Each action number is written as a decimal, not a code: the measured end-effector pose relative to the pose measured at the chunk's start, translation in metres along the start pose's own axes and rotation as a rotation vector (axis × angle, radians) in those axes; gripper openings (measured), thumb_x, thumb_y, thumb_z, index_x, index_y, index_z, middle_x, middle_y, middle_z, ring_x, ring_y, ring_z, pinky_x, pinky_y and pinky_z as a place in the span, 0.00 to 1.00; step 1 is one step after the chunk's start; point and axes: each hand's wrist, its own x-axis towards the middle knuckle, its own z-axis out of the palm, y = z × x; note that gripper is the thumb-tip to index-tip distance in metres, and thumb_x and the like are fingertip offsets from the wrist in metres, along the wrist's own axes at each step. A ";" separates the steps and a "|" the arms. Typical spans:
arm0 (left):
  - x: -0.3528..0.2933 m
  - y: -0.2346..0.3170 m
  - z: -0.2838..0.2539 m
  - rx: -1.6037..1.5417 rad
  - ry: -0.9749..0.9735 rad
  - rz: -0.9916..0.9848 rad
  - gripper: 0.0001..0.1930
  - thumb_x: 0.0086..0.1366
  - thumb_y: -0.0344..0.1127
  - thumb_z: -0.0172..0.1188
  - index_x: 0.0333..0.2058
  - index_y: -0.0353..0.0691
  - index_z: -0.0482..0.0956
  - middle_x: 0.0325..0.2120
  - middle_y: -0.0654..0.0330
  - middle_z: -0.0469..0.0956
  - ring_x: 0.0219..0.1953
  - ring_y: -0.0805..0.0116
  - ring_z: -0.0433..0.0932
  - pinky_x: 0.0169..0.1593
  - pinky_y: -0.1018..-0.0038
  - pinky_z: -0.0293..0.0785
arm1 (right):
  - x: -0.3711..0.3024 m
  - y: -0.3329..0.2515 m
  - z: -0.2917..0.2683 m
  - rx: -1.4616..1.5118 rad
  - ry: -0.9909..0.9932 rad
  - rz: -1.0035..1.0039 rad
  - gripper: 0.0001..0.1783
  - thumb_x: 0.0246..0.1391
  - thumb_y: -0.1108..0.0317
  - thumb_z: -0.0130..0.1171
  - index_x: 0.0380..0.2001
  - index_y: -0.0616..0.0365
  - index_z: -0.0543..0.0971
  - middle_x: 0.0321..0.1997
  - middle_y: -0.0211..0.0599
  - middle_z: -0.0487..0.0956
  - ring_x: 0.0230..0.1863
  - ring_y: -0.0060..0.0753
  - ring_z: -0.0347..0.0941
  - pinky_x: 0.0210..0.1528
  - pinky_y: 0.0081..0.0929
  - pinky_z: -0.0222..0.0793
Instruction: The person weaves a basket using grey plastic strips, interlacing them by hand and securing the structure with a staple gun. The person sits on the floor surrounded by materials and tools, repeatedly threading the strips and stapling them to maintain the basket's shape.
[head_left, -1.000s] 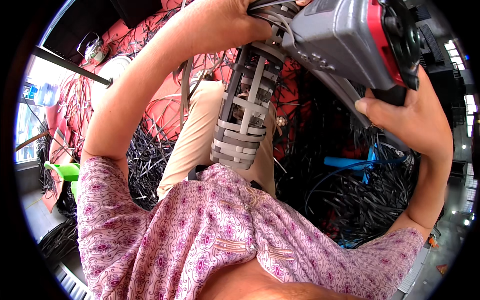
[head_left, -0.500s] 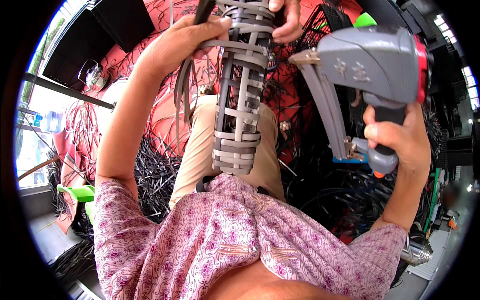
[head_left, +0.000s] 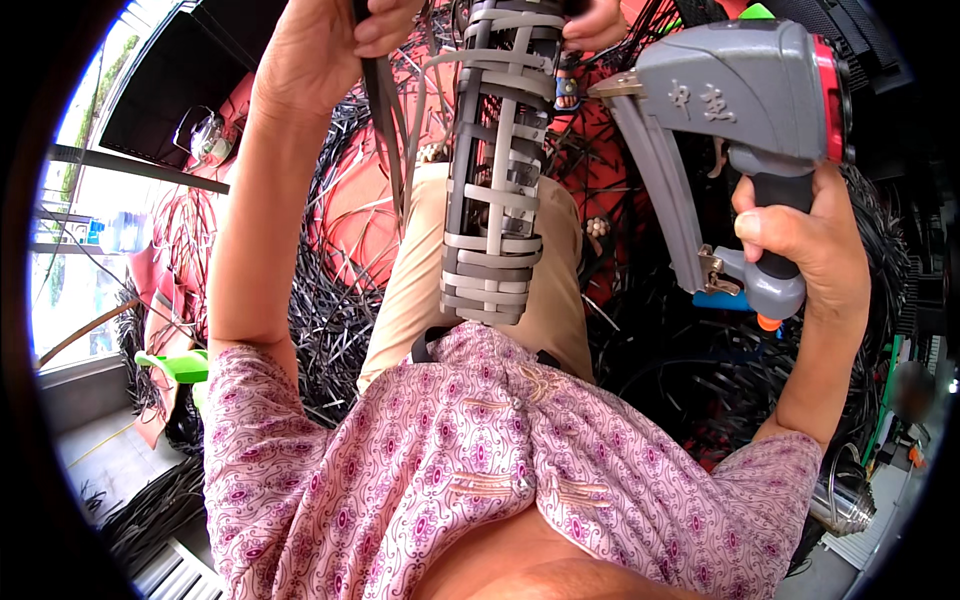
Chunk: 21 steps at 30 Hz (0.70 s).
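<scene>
Across the lower part of the frame, your patterned shirt (head_left: 435, 470) spreads wide, its sleeves ending near your elbows. From there your left forearm (head_left: 258, 230) rises almost straight toward the upper left, while your right forearm (head_left: 828, 365) climbs the right side of the frame. Between them, the woven tube (head_left: 503, 160) runs from the centre up to the top edge, in front of your tan trousers (head_left: 405, 270). Black strips (head_left: 335, 300) lie heaped around your legs, on a red surface (head_left: 350, 245) reaching toward the top. You have a green object (head_left: 180, 366) at left and a metal vessel (head_left: 843, 503) at lower right; a bright window (head_left: 75, 290) fills the far left. Your right hand (head_left: 808, 235) is clenched around the nail gun (head_left: 740, 88), whose nose points left, apart from the tube. Your left hand (head_left: 315, 55), at the top edge, grasps dark strips (head_left: 383, 115) that hang down. At top centre, another person's hand (head_left: 597, 25) is beside the tube; you cannot tell whether it grips.
</scene>
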 end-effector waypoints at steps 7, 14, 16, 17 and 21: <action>0.001 -0.008 -0.004 -0.069 0.105 -0.009 0.18 0.68 0.51 0.51 0.35 0.39 0.72 0.23 0.67 0.65 0.20 0.78 0.62 0.19 0.83 0.56 | -0.004 0.003 0.002 0.008 -0.015 0.011 0.11 0.46 0.65 0.65 0.28 0.60 0.77 0.21 0.28 0.75 0.18 0.20 0.70 0.21 0.18 0.64; -0.003 0.004 0.033 0.240 0.301 -0.067 0.13 0.65 0.41 0.59 0.33 0.35 0.72 0.18 0.70 0.65 0.16 0.84 0.59 0.18 0.86 0.52 | -0.007 0.006 0.002 0.019 -0.024 0.014 0.11 0.45 0.65 0.66 0.28 0.60 0.77 0.21 0.28 0.75 0.20 0.20 0.70 0.23 0.18 0.64; 0.001 0.007 0.019 0.210 0.211 -0.067 0.14 0.60 0.41 0.62 0.31 0.32 0.76 0.17 0.61 0.72 0.16 0.74 0.68 0.19 0.78 0.62 | -0.010 0.004 0.001 0.022 -0.017 0.011 0.12 0.45 0.65 0.67 0.28 0.60 0.78 0.22 0.28 0.75 0.21 0.19 0.70 0.24 0.18 0.65; 0.001 0.003 0.012 0.290 0.192 -0.038 0.13 0.63 0.40 0.59 0.33 0.33 0.75 0.17 0.64 0.69 0.16 0.77 0.63 0.20 0.80 0.57 | -0.013 0.002 0.000 0.020 -0.015 0.011 0.12 0.45 0.65 0.67 0.28 0.60 0.78 0.22 0.28 0.75 0.21 0.19 0.71 0.24 0.18 0.65; -0.010 0.007 0.015 0.507 0.214 -0.053 0.08 0.62 0.38 0.61 0.32 0.40 0.78 0.17 0.74 0.66 0.18 0.85 0.60 0.22 0.84 0.49 | -0.009 0.005 0.000 0.021 -0.054 -0.012 0.12 0.44 0.64 0.68 0.28 0.60 0.78 0.22 0.28 0.75 0.22 0.19 0.71 0.26 0.18 0.65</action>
